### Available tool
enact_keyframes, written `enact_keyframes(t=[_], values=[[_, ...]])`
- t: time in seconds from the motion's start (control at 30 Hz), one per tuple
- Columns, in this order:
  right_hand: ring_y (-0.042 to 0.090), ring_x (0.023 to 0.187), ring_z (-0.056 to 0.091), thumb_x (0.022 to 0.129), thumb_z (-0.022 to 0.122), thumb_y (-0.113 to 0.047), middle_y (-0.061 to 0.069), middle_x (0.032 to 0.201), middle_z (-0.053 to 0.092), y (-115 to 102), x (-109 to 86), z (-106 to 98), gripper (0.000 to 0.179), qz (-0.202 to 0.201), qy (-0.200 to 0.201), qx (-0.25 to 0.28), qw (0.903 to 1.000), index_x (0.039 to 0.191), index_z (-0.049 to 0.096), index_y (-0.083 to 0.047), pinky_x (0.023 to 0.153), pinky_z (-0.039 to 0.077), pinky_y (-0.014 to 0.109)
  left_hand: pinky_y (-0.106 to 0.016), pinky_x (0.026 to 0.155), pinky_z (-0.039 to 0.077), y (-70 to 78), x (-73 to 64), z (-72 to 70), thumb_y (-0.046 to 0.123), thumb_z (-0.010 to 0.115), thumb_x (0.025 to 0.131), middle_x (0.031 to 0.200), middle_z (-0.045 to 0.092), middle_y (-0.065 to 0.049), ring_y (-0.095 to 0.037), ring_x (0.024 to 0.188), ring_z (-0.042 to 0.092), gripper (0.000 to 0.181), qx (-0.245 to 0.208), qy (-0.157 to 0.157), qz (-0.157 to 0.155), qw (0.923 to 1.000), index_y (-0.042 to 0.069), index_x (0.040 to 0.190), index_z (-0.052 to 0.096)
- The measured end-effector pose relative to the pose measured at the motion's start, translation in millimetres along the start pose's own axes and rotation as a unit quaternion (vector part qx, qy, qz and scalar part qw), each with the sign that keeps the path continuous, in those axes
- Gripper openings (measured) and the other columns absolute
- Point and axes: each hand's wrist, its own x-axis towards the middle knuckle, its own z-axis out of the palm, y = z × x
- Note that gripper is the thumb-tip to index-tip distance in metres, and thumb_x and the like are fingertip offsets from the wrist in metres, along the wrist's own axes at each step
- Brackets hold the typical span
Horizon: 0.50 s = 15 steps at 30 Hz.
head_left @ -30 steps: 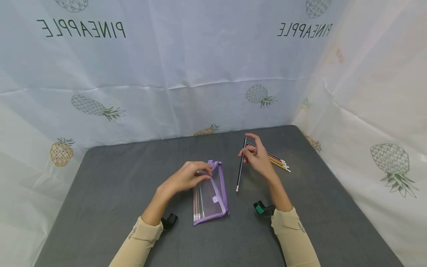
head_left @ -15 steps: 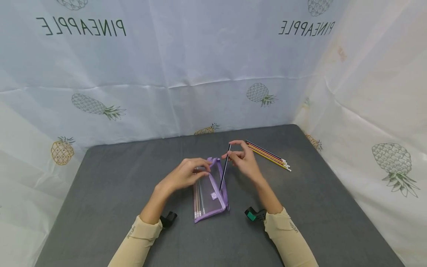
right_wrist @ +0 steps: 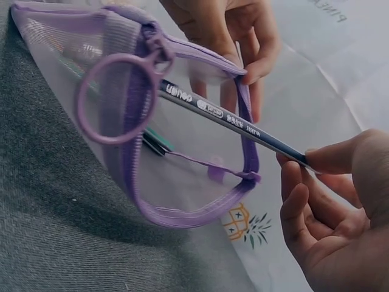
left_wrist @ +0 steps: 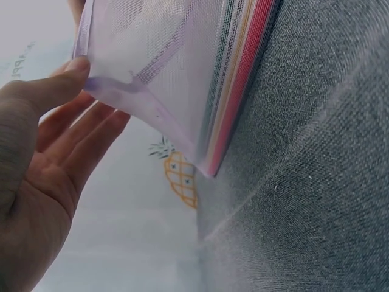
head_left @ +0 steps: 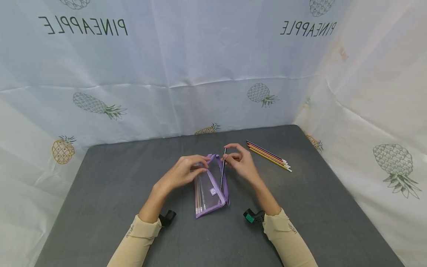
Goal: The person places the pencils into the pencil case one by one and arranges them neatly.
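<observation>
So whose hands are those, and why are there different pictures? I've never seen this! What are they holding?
There's no robot here: each grip is just a person's bare hand. The wide picture comes from a camera worn on the head, looking forward and down. The two close-ups come from cameras worn on the wrists, probably those black gadgets, so the dark table looks tilted there. On that table lie some loose pencils. The left grip pinches the edge of a see-through pouch with purple trim; packed pencils show inside it. The right grip holds a dark pencil, with its lower end inside the open pouch.
</observation>
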Motion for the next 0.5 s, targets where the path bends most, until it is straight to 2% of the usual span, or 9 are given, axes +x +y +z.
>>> enact_keyframes(t=[0.27, 0.3, 0.43, 0.5], values=[[0.046, 0.083, 0.074, 0.105, 0.070, -0.006, 0.029, 0.100, 0.081, 2, -1.0, 5, 0.033, -0.004, -0.008, -0.006, 0.9999, 0.137, 0.063, -0.002, 0.065, 0.055, 0.024, -0.036, 0.094, 0.069, -1.0, -1.3, -1.9, -0.001, 0.076, 0.099, 0.135, 0.076, -0.021, -0.034, 0.119, 0.078, 0.007, 0.001, 0.003, -0.008, 1.0000, 0.001, 0.106, 0.077], [0.042, 0.082, 0.075, 0.105, 0.070, -0.006, 0.030, 0.101, 0.081, 2, -1.0, 6, 0.033, -0.003, -0.009, -0.004, 0.9999, 0.137, 0.062, -0.001, 0.065, 0.055, 0.023, -0.036, 0.094, 0.069, -1.5, -1.5, -1.8, -0.001, 0.076, 0.099, 0.135, 0.076, -0.021, -0.034, 0.119, 0.078, 0.007, 0.001, 0.003, -0.008, 1.0000, 0.001, 0.106, 0.077], [0.043, 0.085, 0.076, 0.104, 0.072, -0.006, 0.031, 0.105, 0.080, 2, -0.9, 10, 0.035, 0.000, -0.010, -0.001, 1.0000, 0.137, 0.063, 0.002, 0.066, 0.056, 0.021, -0.035, 0.095, 0.068, -2.7, -0.7, -0.2, -0.001, 0.076, 0.099, 0.134, 0.077, -0.021, -0.035, 0.120, 0.078, 0.007, 0.001, 0.007, -0.001, 1.0000, 0.002, 0.105, 0.077], [0.035, 0.083, 0.077, 0.103, 0.073, -0.006, 0.030, 0.106, 0.080, 3, -0.3, 12, 0.035, 0.001, -0.005, -0.006, 1.0000, 0.136, 0.064, 0.003, 0.065, 0.056, 0.021, -0.034, 0.095, 0.068, -2.9, 0.2, 1.1, 0.000, 0.076, 0.099, 0.133, 0.077, -0.020, -0.034, 0.120, 0.078, 0.006, 0.005, 0.010, 0.004, 0.9999, 0.003, 0.104, 0.077]])
